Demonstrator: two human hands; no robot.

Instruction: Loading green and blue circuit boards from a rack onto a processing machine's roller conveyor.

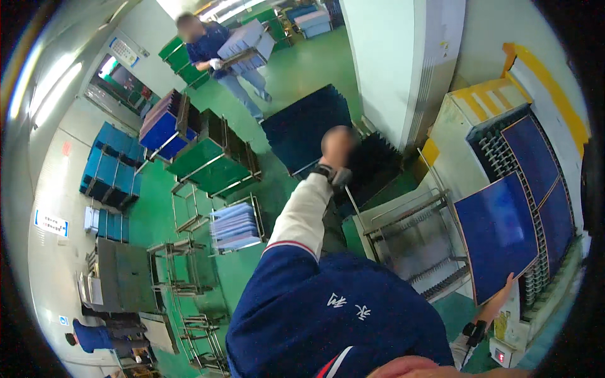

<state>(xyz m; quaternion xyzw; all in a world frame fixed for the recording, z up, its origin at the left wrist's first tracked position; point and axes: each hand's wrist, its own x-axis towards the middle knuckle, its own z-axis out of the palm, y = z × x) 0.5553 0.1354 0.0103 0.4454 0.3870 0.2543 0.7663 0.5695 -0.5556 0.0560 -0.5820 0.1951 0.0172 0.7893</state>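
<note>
A flat blue panel [496, 237] with a thin copper-coloured rim juts out from the roller conveyor on the right. My right hand [501, 296] grips its lower edge, with a finger lying along the border and the rest of the hand partly hidden. My left arm reaches forward, and my left hand [339, 146] is over a rack of dark upright panels [310, 126]. That hand is blurred, so its fingers and anything in them cannot be made out. More dark panels [377, 167] stand just right of it.
More blue panels [532, 148] lie on the conveyor rollers [495, 151]. A metal rack frame [409, 217] stands between me and the machine. Loaded racks of green panels [205, 160] and light blue panels [234, 225] stand left. A person [211, 50] carries a stack of pale panels ahead.
</note>
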